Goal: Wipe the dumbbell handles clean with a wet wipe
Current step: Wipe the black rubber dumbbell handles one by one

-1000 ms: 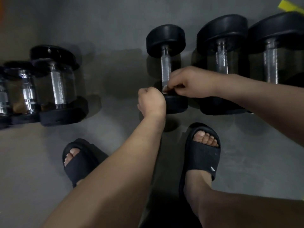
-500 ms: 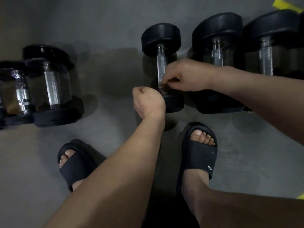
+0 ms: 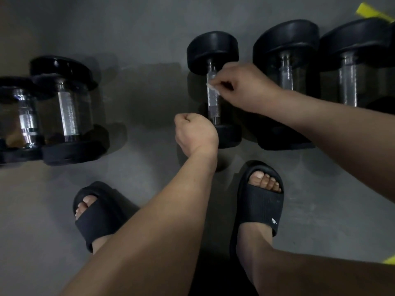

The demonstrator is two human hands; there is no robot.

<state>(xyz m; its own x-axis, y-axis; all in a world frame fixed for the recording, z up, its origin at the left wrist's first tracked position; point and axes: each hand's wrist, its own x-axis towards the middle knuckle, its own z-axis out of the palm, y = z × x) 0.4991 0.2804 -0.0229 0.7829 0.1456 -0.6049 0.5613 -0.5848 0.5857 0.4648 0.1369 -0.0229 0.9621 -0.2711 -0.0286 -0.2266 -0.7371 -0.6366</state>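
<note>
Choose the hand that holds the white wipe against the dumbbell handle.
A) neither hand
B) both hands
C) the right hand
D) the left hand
C: the right hand pinches the wet wipe against the upper part of the dumbbell handle, while the left hand is a closed fist nearer the feet, apart from the wipe.

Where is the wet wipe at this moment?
In the head view, upper middle: the wet wipe is pinched by the right hand against the far part of the small dumbbell's handle, left of a bigger dumbbell.
</note>
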